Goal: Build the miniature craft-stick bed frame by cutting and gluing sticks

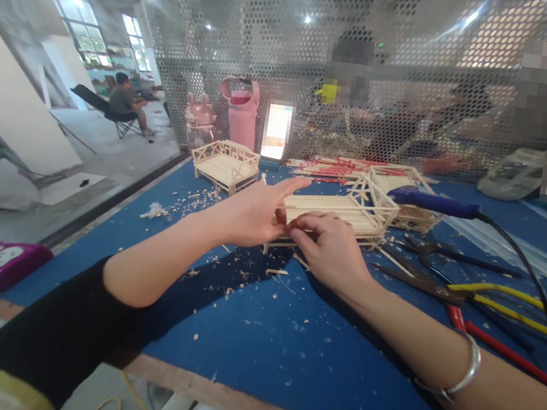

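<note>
A small bench model made of pale wooden sticks (336,208) stands on the blue tabletop in front of me. At its near left corner my left hand (255,211) is bent in, thumb and some fingers pinched, the index finger stretched out to the right. My right hand (335,248) meets it there with thumb and forefinger pinched at the front edge. What lies between the fingertips is too small and hidden to make out. Just behind my left hand sits a second stick bench (226,164). A blue-handled glue gun (438,202) rests at the right end of the model.
Yellow-handled scissors (453,292) and black pliers (468,259) lie at the right. Behind are red-tipped sticks (326,167), a lit phone (276,131) and a pink bottle (242,120) before a perforated metal screen (197,54). Wood scraps litter the table. A person (124,101) sits far left.
</note>
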Tool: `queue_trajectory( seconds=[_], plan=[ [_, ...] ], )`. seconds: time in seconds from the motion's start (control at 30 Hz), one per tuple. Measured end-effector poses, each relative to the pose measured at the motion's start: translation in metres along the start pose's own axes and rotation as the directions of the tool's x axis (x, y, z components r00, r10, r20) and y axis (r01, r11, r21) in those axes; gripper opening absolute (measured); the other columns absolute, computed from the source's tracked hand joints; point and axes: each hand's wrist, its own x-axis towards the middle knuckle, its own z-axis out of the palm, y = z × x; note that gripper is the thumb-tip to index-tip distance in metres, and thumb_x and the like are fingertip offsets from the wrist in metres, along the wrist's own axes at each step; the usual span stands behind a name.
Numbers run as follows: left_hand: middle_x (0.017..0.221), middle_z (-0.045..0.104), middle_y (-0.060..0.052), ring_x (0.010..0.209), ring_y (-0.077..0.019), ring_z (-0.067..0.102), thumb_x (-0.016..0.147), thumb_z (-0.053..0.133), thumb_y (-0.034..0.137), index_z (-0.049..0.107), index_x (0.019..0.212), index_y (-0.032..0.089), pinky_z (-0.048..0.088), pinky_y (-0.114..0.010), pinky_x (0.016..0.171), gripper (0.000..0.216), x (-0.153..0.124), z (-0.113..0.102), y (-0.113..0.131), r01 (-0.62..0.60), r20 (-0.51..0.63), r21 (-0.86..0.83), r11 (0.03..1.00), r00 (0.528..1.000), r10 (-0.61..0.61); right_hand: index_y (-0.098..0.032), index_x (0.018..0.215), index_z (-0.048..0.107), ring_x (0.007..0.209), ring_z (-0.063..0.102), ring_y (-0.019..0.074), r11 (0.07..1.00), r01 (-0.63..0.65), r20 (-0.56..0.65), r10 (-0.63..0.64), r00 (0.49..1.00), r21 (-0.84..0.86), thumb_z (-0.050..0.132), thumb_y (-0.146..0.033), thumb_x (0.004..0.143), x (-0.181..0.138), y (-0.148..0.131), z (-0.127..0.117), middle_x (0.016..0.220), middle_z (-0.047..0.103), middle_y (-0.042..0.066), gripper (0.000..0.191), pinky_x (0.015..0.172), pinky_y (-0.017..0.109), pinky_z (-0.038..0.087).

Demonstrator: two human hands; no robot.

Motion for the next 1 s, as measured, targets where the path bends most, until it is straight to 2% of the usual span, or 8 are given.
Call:
queue_trajectory(
  seconds=[0.4, 0.53, 0.63, 0.73, 0.8, 0.87, 0.93, 1.0],
  plan=[
    [0.07, 0.063, -0.002, 0.066, -0.0142, 0.056, 0.07, 0.05, 0.016, 0.031, 0.134, 0.01, 0.04, -0.025, 0.064, 0.067, 0.0, 0.0, 0.007, 0.034, -0.045, 0.028, 0.999, 0.998, -0.032, -0.022, 0.072, 0.068, 0.084, 0.059, 0.021, 1.0, 0.023, -0.045, -0.022, 0.999, 0.001, 0.056, -0.017, 0.077, 0.001, 0.002, 0.005, 0.085, 0.071, 0.002, 0.014, 0.079, 0.038, 0.04],
    [0.092, 0.065, -0.007, 0.065, -0.0122, 0.054, 0.068, 0.05, 0.014, 0.026, 0.137, 0.013, 0.04, -0.025, 0.063, 0.073, -0.007, -0.001, 0.004, 0.004, -0.059, -0.037, 0.999, 0.998, -0.006, -0.021, 0.071, 0.068, 0.083, 0.059, 0.0217, 1.0, 0.029, -0.051, -0.029, 0.998, 0.008, 0.058, -0.02, 0.078, 0.0, 0.004, 0.005, 0.084, 0.07, 0.003, 0.012, 0.078, 0.039, 0.04],
    [0.12, 0.055, -0.01, 0.072, -0.0115, 0.054, 0.07, 0.046, 0.012, 0.029, 0.135, 0.018, 0.042, -0.026, 0.066, 0.067, -0.019, -0.001, -0.004, 0.005, -0.224, -0.134, 0.991, 0.974, -0.035, -0.022, 0.071, 0.067, 0.084, 0.059, 0.0224, 0.999, 0.029, -0.068, -0.028, 0.997, 0.019, 0.06, -0.023, 0.077, 0.0, 0.005, 0.005, 0.083, 0.07, 0.003, 0.01, 0.079, 0.04, 0.04],
    [0.107, 0.06, -0.008, 0.08, -0.0128, 0.054, 0.076, 0.042, 0.015, 0.046, 0.12, 0.016, 0.043, -0.027, 0.072, 0.044, -0.03, 0.003, -0.014, 0.075, -0.432, -0.275, 0.959, 0.881, -0.193, -0.022, 0.071, 0.067, 0.084, 0.059, 0.0219, 0.999, 0.036, -0.065, -0.034, 0.997, 0.032, 0.061, -0.024, 0.077, -0.001, 0.006, 0.006, 0.082, 0.07, 0.002, 0.009, 0.079, 0.04, 0.04],
    [0.088, 0.062, -0.005, 0.073, -0.012, 0.054, 0.078, 0.044, 0.021, 0.056, 0.102, 0.014, 0.043, -0.026, 0.069, 0.028, -0.034, 0.007, -0.019, 0.165, -0.397, -0.366, 0.916, 0.862, -0.314, -0.022, 0.071, 0.067, 0.084, 0.059, 0.0216, 0.999, 0.039, -0.058, -0.037, 0.998, 0.033, 0.061, -0.024, 0.078, -0.001, 0.006, 0.006, 0.082, 0.07, 0.001, 0.01, 0.079, 0.039, 0.04],
    [0.075, 0.061, -0.002, 0.066, -0.0108, 0.053, 0.074, 0.052, 0.026, 0.06, 0.088, 0.013, 0.043, -0.025, 0.065, 0.02, -0.036, 0.012, -0.02, 0.23, -0.266, -0.394, 0.89, 0.898, -0.35, -0.022, 0.07, 0.067, 0.084, 0.059, 0.0215, 0.999, 0.041, -0.058, -0.039, 0.998, 0.032, 0.06, -0.023, 0.078, -0.001, 0.005, 0.006, 0.083, 0.07, 0.001, 0.01, 0.08, 0.04, 0.04],
    [0.07, 0.06, -0.001, 0.063, -0.01, 0.052, 0.068, 0.06, 0.028, 0.06, 0.082, 0.014, 0.043, -0.025, 0.064, 0.019, -0.036, 0.019, -0.018, 0.254, -0.176, -0.409, 0.877, 0.921, -0.348, -0.022, 0.07, 0.067, 0.085, 0.059, 0.0216, 0.999, 0.041, -0.056, -0.04, 0.998, 0.031, 0.06, -0.023, 0.077, -0.001, 0.005, 0.006, 0.083, 0.07, 0.002, 0.01, 0.08, 0.04, 0.039],
    [0.069, 0.059, 0.0, 0.062, -0.0095, 0.052, 0.065, 0.063, 0.029, 0.057, 0.077, 0.014, 0.043, -0.025, 0.063, 0.02, -0.035, 0.025, -0.013, 0.272, -0.171, -0.443, 0.854, 0.91, -0.379, -0.022, 0.07, 0.067, 0.085, 0.059, 0.0217, 0.999, 0.044, -0.056, -0.042, 0.998, 0.031, 0.06, -0.023, 0.077, -0.001, 0.005, 0.006, 0.083, 0.07, 0.002, 0.01, 0.08, 0.04, 0.039]
  ],
)
